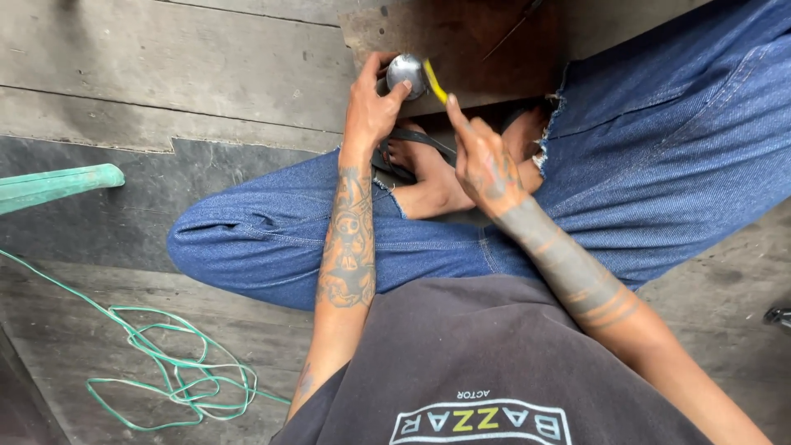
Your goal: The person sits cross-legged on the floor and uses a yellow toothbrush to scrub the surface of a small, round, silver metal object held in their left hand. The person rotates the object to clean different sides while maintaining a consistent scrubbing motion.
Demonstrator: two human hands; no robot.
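My left hand [372,103] grips a round, shiny metal tape measure [406,72] at the edge of a dark wooden board [461,37]. Its short yellow blade [435,81] runs out to the right. My right hand [482,156] pinches the end of the blade with thumb and forefinger. Both hands hover over my crossed legs in blue jeans [280,239] and my feet in black sandals [420,161]. Both forearms are tattooed.
A tangle of green cord [177,371] lies on the grey plank floor [165,74] at the lower left. A pale green bar [58,183] juts in from the left edge. A small dark object [779,315] sits at the right edge.
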